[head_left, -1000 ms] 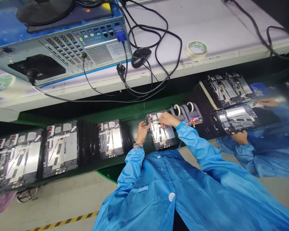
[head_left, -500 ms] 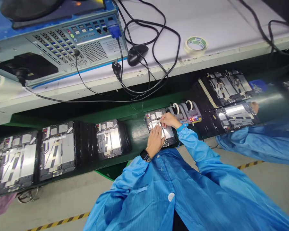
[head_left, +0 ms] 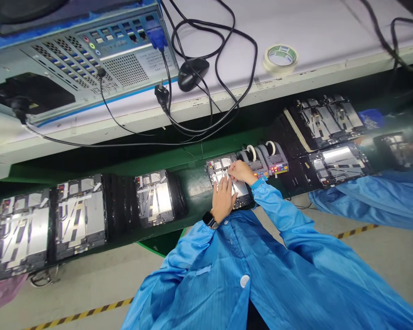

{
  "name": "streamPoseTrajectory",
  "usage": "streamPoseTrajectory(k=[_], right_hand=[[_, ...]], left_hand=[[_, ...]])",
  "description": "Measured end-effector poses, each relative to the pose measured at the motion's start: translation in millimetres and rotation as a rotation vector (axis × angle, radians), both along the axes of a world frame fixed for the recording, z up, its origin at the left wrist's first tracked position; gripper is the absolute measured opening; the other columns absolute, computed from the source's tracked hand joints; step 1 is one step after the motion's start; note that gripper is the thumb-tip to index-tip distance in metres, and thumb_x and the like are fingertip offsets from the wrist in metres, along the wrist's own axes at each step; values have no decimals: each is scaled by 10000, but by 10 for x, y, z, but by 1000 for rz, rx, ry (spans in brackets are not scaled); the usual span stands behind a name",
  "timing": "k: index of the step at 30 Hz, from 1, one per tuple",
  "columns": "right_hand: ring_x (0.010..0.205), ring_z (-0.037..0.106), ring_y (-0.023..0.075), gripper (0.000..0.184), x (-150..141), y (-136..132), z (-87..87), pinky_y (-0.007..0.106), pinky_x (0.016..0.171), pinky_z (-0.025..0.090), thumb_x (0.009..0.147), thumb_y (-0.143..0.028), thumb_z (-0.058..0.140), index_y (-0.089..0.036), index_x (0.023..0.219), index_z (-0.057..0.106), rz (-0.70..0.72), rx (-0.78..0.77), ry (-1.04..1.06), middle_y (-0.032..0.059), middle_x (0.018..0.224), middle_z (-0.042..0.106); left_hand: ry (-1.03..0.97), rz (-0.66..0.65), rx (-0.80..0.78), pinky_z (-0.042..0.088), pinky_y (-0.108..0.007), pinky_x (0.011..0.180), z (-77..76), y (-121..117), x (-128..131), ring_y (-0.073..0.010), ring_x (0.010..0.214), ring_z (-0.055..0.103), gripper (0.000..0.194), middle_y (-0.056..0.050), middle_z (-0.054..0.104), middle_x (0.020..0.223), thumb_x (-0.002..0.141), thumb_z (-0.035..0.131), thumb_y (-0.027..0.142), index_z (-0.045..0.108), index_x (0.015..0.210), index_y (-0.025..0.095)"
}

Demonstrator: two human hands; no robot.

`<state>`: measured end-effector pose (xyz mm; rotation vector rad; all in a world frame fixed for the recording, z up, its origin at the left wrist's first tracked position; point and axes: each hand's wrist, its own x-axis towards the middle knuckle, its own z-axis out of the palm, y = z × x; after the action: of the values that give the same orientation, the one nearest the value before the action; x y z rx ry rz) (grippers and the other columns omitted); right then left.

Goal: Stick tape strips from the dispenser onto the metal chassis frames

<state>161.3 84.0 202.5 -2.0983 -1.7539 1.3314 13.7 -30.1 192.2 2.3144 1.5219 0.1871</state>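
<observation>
In front of me an opened tablet-like device (head_left: 241,189) lies on the dark green belt (head_left: 195,185), with silvery panels and dark parts showing. Across its upper part my left hand (head_left: 223,198) rests with fingers stretched out flat. My right hand (head_left: 241,172) touches the device just right of those fingertips, thumb and forefinger pinched together. Whatever sits in that pinch is too small to make out. Just beyond the right hand stand two grey tape dispensers (head_left: 274,159), each with a white roll and small lit buttons.
Several similar opened devices (head_left: 154,198) lie along the belt to the left, and others (head_left: 339,165) to the right. A co-worker's blue sleeve (head_left: 361,199) reaches in there. On the white shelf (head_left: 306,27) are a computer case (head_left: 124,73), a mouse (head_left: 192,74), looped cables and a tape roll (head_left: 281,57).
My view has shifted slightly. Both hands stay on the same device, with little visible movement. At the far right, a co-worker's hand and another device show more clearly.
</observation>
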Motion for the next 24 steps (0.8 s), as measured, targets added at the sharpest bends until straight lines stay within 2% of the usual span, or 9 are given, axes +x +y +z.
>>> streamPoseTrajectory(k=[19,24], right_hand=[[596,710,146,118,-13,-3,-16,192,610,468,893,-244,666,-192,883,772,30,20,-77,24,667,753],[614,712,149,116,-15,1,-9,197,617,467,879,-226,657,-190,845,763,52,46,-90,31,676,753]], left_hand=[[37,18,-12,162,-598,1301,-21,-1,76,-339,1577,305,663,-178,357,1684,1022,455,354,327,1639,147],[43,36,-13,172,-583,1304,-35,-7,118,-354,1587,281,675,-207,347,1681,1019,442,341,326,1636,92]])
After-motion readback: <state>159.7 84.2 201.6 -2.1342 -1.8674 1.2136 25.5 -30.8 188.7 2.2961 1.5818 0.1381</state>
